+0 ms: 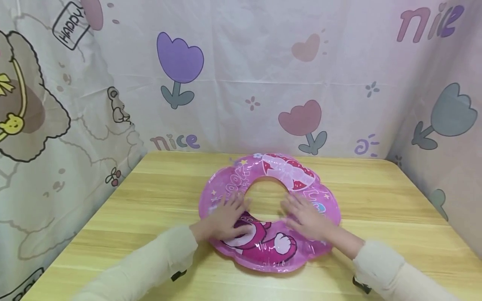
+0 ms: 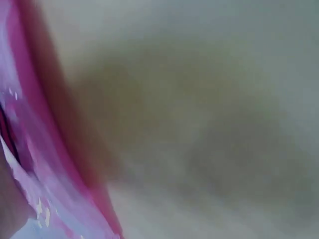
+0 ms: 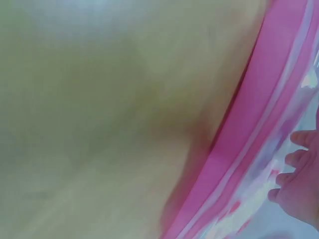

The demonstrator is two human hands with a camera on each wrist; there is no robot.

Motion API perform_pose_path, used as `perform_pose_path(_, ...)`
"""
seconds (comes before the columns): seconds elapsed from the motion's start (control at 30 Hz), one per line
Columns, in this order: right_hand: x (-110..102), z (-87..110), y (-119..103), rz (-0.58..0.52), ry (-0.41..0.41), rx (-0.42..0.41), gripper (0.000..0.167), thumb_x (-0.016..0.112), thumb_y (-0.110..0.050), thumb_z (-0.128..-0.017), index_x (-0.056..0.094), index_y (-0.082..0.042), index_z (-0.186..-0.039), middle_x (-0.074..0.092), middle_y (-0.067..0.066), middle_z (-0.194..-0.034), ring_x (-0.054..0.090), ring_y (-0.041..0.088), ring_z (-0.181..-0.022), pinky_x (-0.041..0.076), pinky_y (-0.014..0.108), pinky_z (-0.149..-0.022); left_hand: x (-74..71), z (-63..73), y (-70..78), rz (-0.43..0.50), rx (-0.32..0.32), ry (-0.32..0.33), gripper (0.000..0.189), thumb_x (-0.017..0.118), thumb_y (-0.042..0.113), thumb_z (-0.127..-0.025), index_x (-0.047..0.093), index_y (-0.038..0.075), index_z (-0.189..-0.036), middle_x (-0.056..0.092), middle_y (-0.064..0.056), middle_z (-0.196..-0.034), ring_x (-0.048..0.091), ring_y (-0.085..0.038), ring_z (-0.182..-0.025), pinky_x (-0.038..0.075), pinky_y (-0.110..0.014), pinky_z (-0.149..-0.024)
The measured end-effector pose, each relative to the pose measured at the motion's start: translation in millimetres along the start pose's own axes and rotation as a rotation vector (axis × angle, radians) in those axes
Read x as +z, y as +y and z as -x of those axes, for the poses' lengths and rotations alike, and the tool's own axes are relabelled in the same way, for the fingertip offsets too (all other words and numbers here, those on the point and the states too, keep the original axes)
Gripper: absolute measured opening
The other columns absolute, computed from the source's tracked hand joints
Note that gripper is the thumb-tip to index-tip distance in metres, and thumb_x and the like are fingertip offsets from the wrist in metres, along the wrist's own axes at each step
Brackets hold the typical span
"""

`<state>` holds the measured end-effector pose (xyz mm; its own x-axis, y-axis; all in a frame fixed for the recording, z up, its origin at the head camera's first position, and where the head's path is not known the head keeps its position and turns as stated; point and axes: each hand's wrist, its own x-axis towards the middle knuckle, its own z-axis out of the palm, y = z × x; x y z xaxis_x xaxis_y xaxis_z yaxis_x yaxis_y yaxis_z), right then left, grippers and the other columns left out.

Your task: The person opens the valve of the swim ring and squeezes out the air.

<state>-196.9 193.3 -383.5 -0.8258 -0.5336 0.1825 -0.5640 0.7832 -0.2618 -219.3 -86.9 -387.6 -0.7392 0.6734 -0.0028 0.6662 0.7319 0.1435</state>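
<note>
A pink inflatable swim ring (image 1: 263, 251) with a scalloped outer edge and printed cartoon pictures lies flat on the wooden table. On its left side rests my left hand (image 1: 227, 215), fingers spread and pointing away from me. My right hand (image 1: 306, 215) lies over the right side, its fingers stretched toward the central hole. In the right wrist view, the fingers (image 3: 296, 159) reach over the ring's shiny top. The left wrist view has the ring's edge (image 2: 55, 139) at its left, with only a sliver of the hand showing.
The light wooden table (image 1: 124, 217) extends on both sides of the ring. A printed cloth curtain (image 1: 241, 83) with tulips and cartoon figures hangs behind it and along the sides. Small dark pieces show under both cuffs.
</note>
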Motion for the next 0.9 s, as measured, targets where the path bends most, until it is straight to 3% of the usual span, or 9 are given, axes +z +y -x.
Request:
perform_pose_path(0.07,3,5.2,-14,0.007,-0.035,-0.034,0.06,0.046,-0.042,-0.095,0.04,-0.002,-0.139,0.025,0.02,-0.15,0.019,0.042,-0.139,0.018,0.056,-0.112,2.6,5.5,9.2,-0.029,0.076,0.005,0.083,0.036,0.063,-0.09,0.017,0.006,-0.148,0.007,-0.02,-0.155,0.004,-0.042,-0.142,0.006,-0.061,-0.113)
perform_pose_path(0.13,9,10.8,-25,0.033,-0.072,-0.071,0.063,0.042,-0.046,-0.095,0.036,-0.003,-0.141,0.022,0.019,-0.151,0.018,0.04,-0.14,0.018,0.055,-0.112,6.5,9.8,18.4,-0.047,0.102,0.0,0.087,0.034,0.066,-0.088,0.018,0.006,-0.148,0.006,-0.021,-0.155,0.003,-0.042,-0.142,0.006,-0.061,-0.113)
perform_pose_path(0.23,19,17.9,-35,0.092,-0.104,-0.131,0.068,0.04,-0.049,-0.095,0.033,-0.001,-0.142,0.023,0.019,-0.152,0.019,0.038,-0.14,0.019,0.053,-0.113,12.4,14.3,29.9,-0.062,0.075,-0.037,0.092,0.035,0.071,-0.085,0.018,0.007,-0.148,0.003,-0.021,-0.155,0.003,-0.041,-0.142,0.006,-0.061,-0.113)
perform_pose_path(0.4,33,24.1,-37,0.134,-0.112,-0.151,0.069,0.039,-0.05,-0.095,0.03,-0.001,-0.144,0.025,0.016,-0.152,0.02,0.035,-0.141,0.018,0.05,-0.113,20.2,17.7,38.9,-0.085,0.002,-0.087,0.098,0.04,0.074,-0.08,0.018,0.009,-0.149,0.004,-0.02,-0.155,0.001,-0.038,-0.143,0.007,-0.061,-0.113)
perform_pose_path(0.67,42,26.1,-34,0.142,-0.131,-0.139,0.069,0.039,-0.05,-0.095,0.028,-0.003,-0.145,0.024,0.015,-0.153,0.02,0.033,-0.141,0.015,0.049,-0.113,28.2,16.7,40.1,-0.145,-0.005,-0.082,0.102,0.037,0.079,-0.077,0.016,0.01,-0.149,0.005,-0.02,-0.155,0.004,-0.039,-0.143,0.006,-0.062,-0.112)
perform_pose_path(0.9,42,25.0,-37,0.173,-0.133,-0.143,0.068,0.038,-0.05,-0.095,0.03,-0.004,-0.144,0.025,0.013,-0.153,0.021,0.031,-0.141,0.014,0.047,-0.114,27.0,17.0,42.2,-0.177,-0.02,-0.102,0.102,0.036,0.08,-0.077,0.016,0.011,-0.149,0.006,-0.019,-0.155,0.005,-0.039,-0.143,0.009,-0.062,-0.112)
